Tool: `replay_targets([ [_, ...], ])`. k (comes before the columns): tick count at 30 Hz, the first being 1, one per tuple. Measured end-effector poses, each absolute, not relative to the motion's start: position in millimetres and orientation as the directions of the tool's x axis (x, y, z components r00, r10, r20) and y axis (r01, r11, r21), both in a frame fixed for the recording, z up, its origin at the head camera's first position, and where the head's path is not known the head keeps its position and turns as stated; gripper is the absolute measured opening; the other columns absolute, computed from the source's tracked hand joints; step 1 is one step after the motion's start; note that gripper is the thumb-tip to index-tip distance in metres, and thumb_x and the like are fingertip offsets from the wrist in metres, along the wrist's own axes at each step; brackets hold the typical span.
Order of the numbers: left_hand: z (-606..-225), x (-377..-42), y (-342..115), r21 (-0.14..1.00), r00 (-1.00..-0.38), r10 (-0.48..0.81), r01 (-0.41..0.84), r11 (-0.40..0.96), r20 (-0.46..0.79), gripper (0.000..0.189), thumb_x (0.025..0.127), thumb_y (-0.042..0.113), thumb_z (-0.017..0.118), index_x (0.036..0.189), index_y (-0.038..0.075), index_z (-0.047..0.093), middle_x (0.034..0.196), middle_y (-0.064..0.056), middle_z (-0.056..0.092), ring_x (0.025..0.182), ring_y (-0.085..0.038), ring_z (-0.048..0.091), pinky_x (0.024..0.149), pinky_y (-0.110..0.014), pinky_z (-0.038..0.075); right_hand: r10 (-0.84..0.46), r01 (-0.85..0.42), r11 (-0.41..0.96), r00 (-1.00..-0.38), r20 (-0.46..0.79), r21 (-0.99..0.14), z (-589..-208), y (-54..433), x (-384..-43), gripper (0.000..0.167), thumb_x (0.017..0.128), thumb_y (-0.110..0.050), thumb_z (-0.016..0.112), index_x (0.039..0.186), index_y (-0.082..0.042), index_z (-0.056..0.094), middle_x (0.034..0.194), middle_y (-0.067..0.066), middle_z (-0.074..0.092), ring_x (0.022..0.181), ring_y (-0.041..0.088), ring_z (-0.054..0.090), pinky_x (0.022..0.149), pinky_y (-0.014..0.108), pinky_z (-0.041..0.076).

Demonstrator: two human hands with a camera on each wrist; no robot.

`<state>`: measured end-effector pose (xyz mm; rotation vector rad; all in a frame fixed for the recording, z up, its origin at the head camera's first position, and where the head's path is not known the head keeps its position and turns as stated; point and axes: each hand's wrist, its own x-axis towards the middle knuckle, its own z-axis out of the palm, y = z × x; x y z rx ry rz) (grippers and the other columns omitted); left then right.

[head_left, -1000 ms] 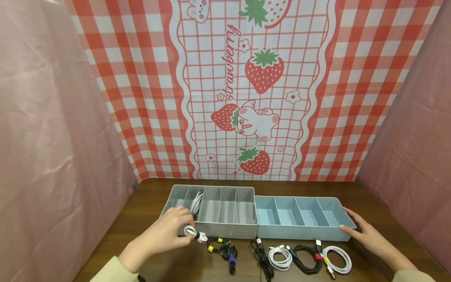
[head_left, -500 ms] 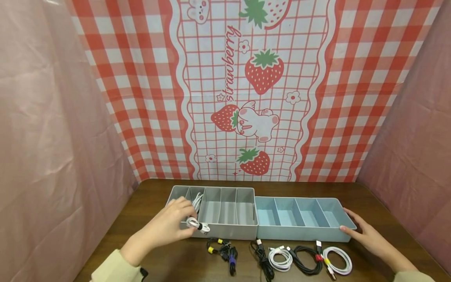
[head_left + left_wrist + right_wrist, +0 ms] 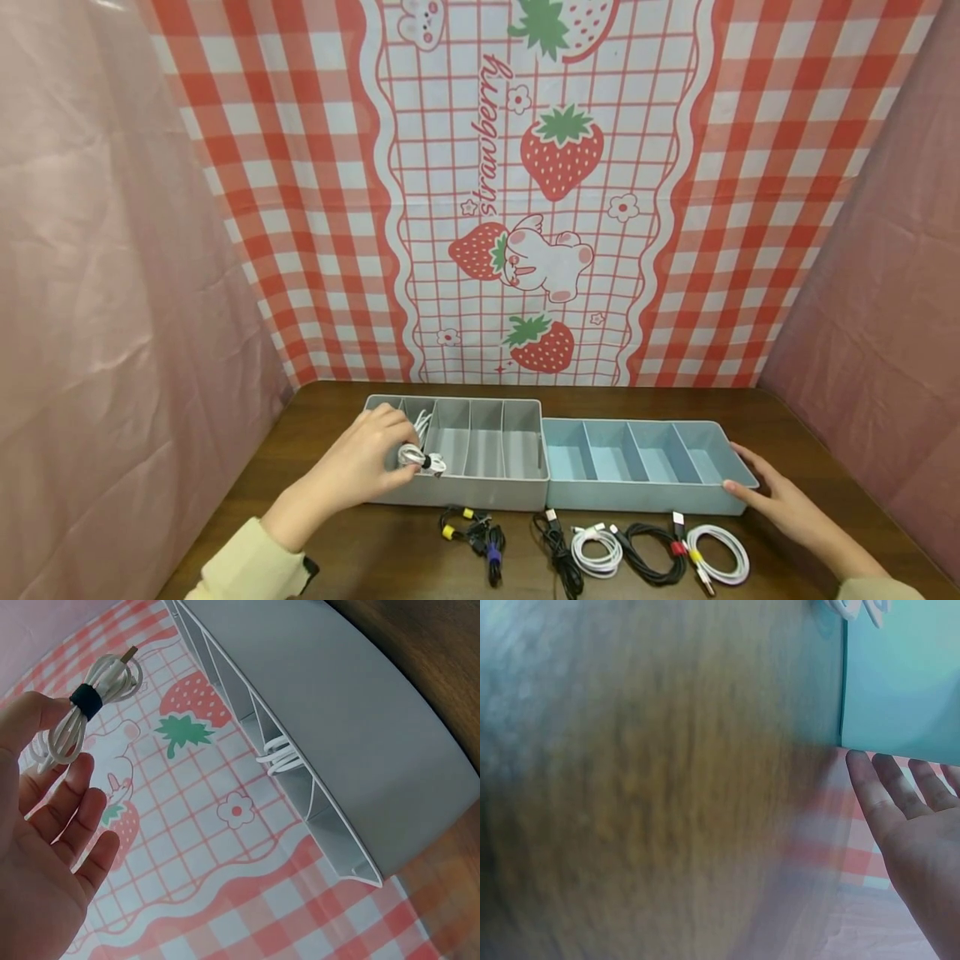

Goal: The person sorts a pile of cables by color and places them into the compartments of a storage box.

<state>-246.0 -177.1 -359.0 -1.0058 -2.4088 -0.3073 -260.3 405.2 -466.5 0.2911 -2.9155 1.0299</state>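
Observation:
My left hand [image 3: 363,458] pinches a coiled white charging cable [image 3: 411,455] between thumb and fingers, over the left part of the grey divided box [image 3: 480,493]. A black strap binds the coil, and a metal plug sticks out of it in the left wrist view. Inside the second compartment from the left lies another white cable [image 3: 281,757]. My right hand [image 3: 783,504] touches the right end of the light blue divided box [image 3: 645,497], thumb at its front corner. In the right wrist view its fingers [image 3: 904,791] look fairly straight against the box's end.
Before the boxes lie black cables with yellow ties [image 3: 468,527], a purple-tied black cable [image 3: 494,554], another black cable [image 3: 558,550], a white coil [image 3: 596,554], a red-tied black cable [image 3: 652,562] and a yellow-tied white coil [image 3: 731,560]. A checked cloth [image 3: 315,208] hangs behind.
My left hand first moves slightly right, then rises a little with the white cable, closer over the grey box. The right hand and both boxes stay about where they were.

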Motion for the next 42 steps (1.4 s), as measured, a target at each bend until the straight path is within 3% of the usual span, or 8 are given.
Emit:
replay_targets([
  [9, -359, -254, -173, 0.030, -0.617, 0.554, 0.683, 0.730, 0.559, 0.018, 0.070, 0.023, 0.077, 0.078, 0.022, 0.060, 0.083, 0.011, 0.055, 0.085, -0.010, 0.048, 0.078, -0.036, 0.042, -0.158, -0.187, 0.766, -0.982, 0.102, -0.615, -467, 405, -260, 0.071, 0.096, -0.029, 0.054, 0.147, 0.004, 0.017, 0.142, 0.035, 0.030, 0.116, 0.048, 0.040, 0.071, 0.012, 0.038],
  [14, -358, -259, -172, 0.053, -0.634, 0.537, 0.672, 0.739, 0.556, 0.018, 0.071, 0.021, 0.077, 0.081, 0.019, 0.062, 0.085, 0.009, 0.056, 0.085, -0.011, 0.048, 0.080, -0.039, 0.043, -0.156, -0.200, 0.763, -0.980, 0.125, -0.615, -466, 405, -259, 0.070, 0.096, -0.029, 0.055, 0.147, 0.003, 0.020, 0.141, 0.033, 0.032, 0.111, -0.002, 0.042, 0.072, 0.010, 0.037],
  [21, -361, -269, -170, 0.063, -0.640, 0.526, 0.666, 0.743, 0.560, 0.019, 0.071, 0.022, 0.078, 0.081, 0.020, 0.062, 0.083, 0.010, 0.055, 0.084, -0.010, 0.046, 0.074, -0.032, 0.039, -0.167, -0.214, 0.771, -0.977, 0.134, -0.600, -466, 404, -259, 0.069, 0.096, -0.026, 0.055, 0.147, 0.005, 0.019, 0.140, 0.034, 0.032, 0.115, 0.034, 0.045, 0.073, 0.010, 0.037],
  [25, -362, -275, -166, 0.072, -0.637, 0.522, 0.670, 0.739, 0.568, 0.019, 0.072, 0.022, 0.078, 0.082, 0.019, 0.063, 0.084, 0.008, 0.057, 0.085, -0.011, 0.048, 0.073, -0.032, 0.037, -0.160, -0.211, 0.769, -0.977, 0.138, -0.603, -467, 405, -259, 0.068, 0.095, -0.025, 0.056, 0.147, 0.003, 0.021, 0.140, 0.033, 0.033, 0.108, -0.005, 0.041, 0.073, 0.010, 0.037],
  [29, -364, -280, -163, 0.086, -0.646, 0.518, 0.667, 0.740, 0.561, 0.017, 0.073, 0.022, 0.078, 0.083, 0.019, 0.064, 0.087, 0.007, 0.059, 0.086, -0.013, 0.049, 0.074, -0.034, 0.039, -0.165, -0.221, 0.753, -0.975, 0.147, -0.620, -469, 406, -259, 0.068, 0.095, -0.024, 0.057, 0.146, 0.004, 0.021, 0.140, 0.033, 0.034, 0.099, -0.021, 0.030, 0.073, 0.010, 0.037],
  [32, -366, -285, -162, 0.097, -0.661, 0.515, 0.660, 0.745, 0.546, 0.017, 0.074, 0.023, 0.077, 0.084, 0.018, 0.065, 0.087, 0.007, 0.059, 0.086, -0.013, 0.050, 0.075, -0.034, 0.040, -0.166, -0.219, 0.753, -0.976, 0.144, -0.621, -470, 406, -259, 0.068, 0.095, -0.025, 0.056, 0.146, 0.004, 0.021, 0.140, 0.033, 0.033, 0.103, -0.017, 0.033, 0.073, 0.010, 0.037],
  [37, -370, -290, -160, 0.130, -0.679, 0.508, 0.658, 0.742, 0.530, 0.017, 0.075, 0.022, 0.078, 0.084, 0.017, 0.064, 0.086, 0.007, 0.058, 0.085, -0.013, 0.049, 0.075, -0.035, 0.040, -0.161, -0.204, 0.762, -0.979, 0.125, -0.614, -469, 405, -259, 0.069, 0.096, -0.025, 0.055, 0.147, 0.004, 0.019, 0.141, 0.034, 0.032, 0.116, 0.028, 0.045, 0.073, 0.010, 0.037],
  [42, -376, -296, -159, 0.150, -0.695, 0.507, 0.652, 0.743, 0.509, 0.017, 0.076, 0.022, 0.077, 0.084, 0.017, 0.064, 0.086, 0.006, 0.057, 0.085, -0.014, 0.049, 0.074, -0.037, 0.040, -0.161, -0.204, 0.761, -0.979, 0.125, -0.616, -469, 406, -259, 0.069, 0.096, -0.025, 0.055, 0.147, 0.005, 0.019, 0.140, 0.034, 0.031, 0.115, 0.022, 0.045, 0.073, 0.010, 0.037],
])
